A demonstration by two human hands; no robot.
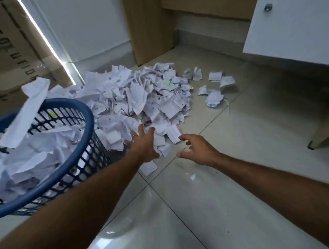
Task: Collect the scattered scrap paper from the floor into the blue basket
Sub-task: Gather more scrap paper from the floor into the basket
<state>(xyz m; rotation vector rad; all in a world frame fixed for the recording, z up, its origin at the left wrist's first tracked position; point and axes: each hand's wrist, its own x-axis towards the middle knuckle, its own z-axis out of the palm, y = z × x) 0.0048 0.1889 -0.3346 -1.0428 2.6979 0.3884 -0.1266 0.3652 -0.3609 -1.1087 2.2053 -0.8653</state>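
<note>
Item 1, bottom of frame: two bare forearms reaching fwd over pale glossy floor tiles [184, 218].

Item 2, centre: left hand [144, 144], fingers spread wide, ring on one finger, tips at near edge of the paper heap; holds nothing that shows. Whether tips touch paper: can't tell.

Item 3, centre-right: right hand [196, 149], fingers apart and loosely hooked, palm down, empty, above bare tile just beside the heap's near-right edge.

Item 4, left edge: blue basket [80, 128], mesh wall, solid rim, tilted in view, already well filled w/ crumpled sheets. One long strip [26, 114] sticks up over the rim at upper left; resting or loose, can't tell.

Item 5, centre: scrap paper heap [139, 95], large, on floor, touching basket's right side. Single pcs near the hands, e.g. flat slip [148, 168] under left wrist, tiny fragment [192, 177] lower centre.

Item 6, right of centre, farther: small outlying cluster [214, 95], apart from main heap.

Item 7, top of frame: cardboard box [9, 46] upper left, wooden panel [147, 28] top centre, white cabinet [291, 22] upper right.

Step in hand (est.): reach for next scoop; job roughly part done, most paper still on floor.

Next move needs: both hands closing in from either side under the near edge, squeezing a bundle, lifting left into basket. Loose sheets likely to slip out; outliers need a separate reach.
</note>
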